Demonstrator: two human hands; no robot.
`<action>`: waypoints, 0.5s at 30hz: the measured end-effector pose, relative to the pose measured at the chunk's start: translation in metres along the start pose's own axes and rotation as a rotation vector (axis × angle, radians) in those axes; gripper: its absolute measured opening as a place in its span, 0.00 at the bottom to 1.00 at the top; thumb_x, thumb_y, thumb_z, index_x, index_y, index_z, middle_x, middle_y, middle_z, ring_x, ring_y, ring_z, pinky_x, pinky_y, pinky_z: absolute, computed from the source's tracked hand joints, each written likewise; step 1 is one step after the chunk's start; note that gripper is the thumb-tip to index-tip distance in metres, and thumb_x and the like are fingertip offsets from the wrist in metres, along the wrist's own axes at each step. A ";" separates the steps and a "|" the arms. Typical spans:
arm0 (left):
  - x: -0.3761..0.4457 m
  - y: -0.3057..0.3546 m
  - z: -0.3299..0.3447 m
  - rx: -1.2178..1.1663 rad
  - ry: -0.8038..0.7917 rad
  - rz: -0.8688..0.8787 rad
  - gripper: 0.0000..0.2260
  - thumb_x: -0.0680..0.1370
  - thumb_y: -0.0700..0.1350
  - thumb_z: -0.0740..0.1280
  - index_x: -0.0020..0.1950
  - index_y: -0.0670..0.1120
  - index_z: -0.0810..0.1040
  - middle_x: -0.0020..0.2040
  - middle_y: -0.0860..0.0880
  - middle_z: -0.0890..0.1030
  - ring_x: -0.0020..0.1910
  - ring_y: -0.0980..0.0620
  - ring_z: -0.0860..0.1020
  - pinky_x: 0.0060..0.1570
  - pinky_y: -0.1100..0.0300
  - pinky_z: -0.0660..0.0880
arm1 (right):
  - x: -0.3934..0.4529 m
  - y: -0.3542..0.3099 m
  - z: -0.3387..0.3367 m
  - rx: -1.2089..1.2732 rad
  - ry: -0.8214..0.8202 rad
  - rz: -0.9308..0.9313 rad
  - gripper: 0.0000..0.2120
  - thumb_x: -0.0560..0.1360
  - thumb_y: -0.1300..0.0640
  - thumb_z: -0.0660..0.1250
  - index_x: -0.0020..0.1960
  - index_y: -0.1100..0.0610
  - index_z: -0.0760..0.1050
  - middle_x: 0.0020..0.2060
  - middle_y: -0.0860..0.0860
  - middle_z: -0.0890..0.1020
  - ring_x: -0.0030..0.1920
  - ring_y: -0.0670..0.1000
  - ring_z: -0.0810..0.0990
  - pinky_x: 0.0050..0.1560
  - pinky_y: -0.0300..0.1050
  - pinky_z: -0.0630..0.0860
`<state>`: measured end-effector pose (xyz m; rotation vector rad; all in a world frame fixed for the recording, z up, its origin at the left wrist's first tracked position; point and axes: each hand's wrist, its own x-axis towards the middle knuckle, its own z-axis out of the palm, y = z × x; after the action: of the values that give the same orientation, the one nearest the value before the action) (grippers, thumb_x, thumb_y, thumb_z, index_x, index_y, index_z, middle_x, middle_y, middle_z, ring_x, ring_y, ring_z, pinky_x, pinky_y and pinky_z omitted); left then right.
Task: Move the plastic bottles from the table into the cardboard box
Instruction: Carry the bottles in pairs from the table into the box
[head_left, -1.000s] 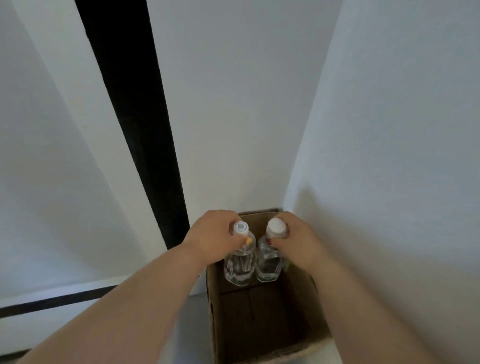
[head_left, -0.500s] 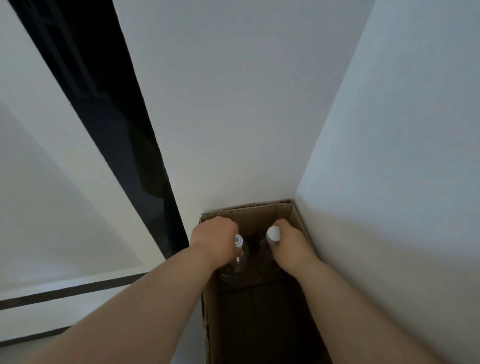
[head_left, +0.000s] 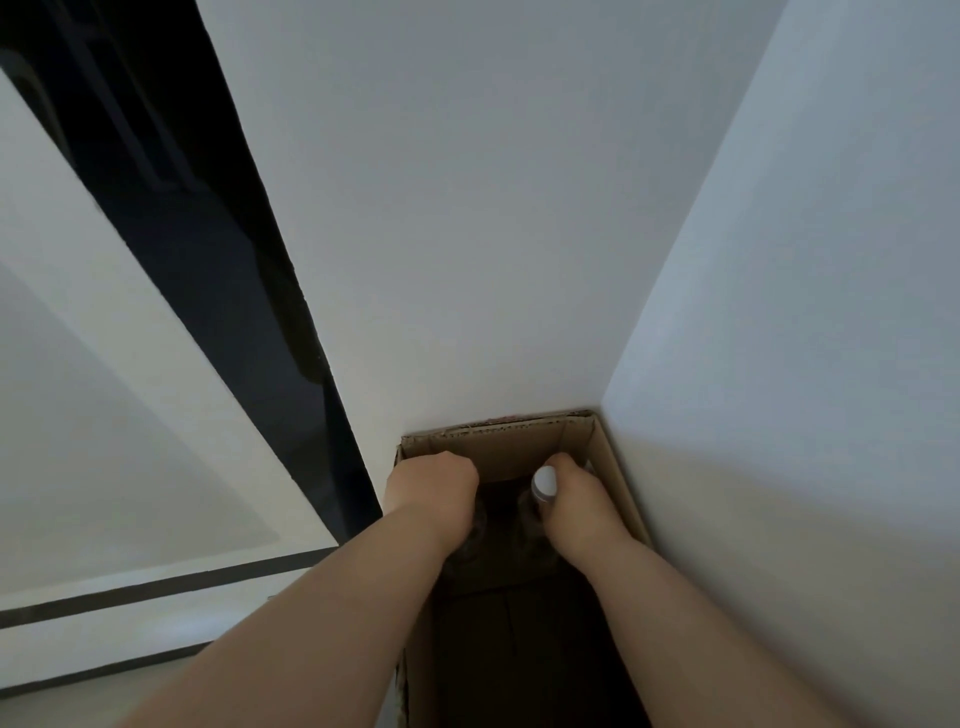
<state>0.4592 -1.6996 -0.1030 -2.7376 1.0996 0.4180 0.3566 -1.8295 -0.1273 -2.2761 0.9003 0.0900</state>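
Head view, seemingly close, steeply downward

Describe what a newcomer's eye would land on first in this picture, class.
Two bare forearms reach from the bottom edge into a box wedged in the corner where two white walls meet. The right hand grips a bottle whose white cap stands out against the dark inside; the left hand covers the top of a second bottle. A black strip slants down the left.

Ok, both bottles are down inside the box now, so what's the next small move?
Probably lower them a little further, then let go: both hands grip bottles at the cardboard box's far end, but the dark interior hides whether they touch bottom.
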 end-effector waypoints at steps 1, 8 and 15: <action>0.000 0.001 0.000 0.003 -0.015 -0.007 0.06 0.77 0.39 0.66 0.43 0.47 0.80 0.43 0.47 0.83 0.43 0.45 0.82 0.35 0.55 0.72 | 0.001 0.000 0.000 -0.017 0.000 0.014 0.12 0.78 0.63 0.64 0.61 0.59 0.71 0.58 0.59 0.78 0.60 0.59 0.77 0.53 0.45 0.73; 0.004 0.000 0.001 -0.008 -0.041 -0.022 0.07 0.77 0.37 0.66 0.49 0.45 0.83 0.46 0.46 0.83 0.46 0.44 0.83 0.36 0.55 0.72 | 0.008 -0.005 -0.001 -0.101 -0.007 0.022 0.22 0.77 0.66 0.65 0.70 0.57 0.68 0.69 0.57 0.68 0.66 0.60 0.72 0.66 0.48 0.70; 0.001 -0.001 -0.003 -0.077 -0.036 -0.010 0.09 0.77 0.36 0.65 0.51 0.46 0.82 0.48 0.47 0.83 0.47 0.44 0.82 0.36 0.55 0.71 | 0.004 -0.004 -0.007 -0.089 0.027 -0.069 0.26 0.75 0.67 0.67 0.71 0.55 0.68 0.68 0.54 0.68 0.65 0.58 0.74 0.66 0.46 0.71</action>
<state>0.4613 -1.7003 -0.1000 -2.7885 1.0822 0.5160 0.3607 -1.8339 -0.1203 -2.3937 0.8452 0.0704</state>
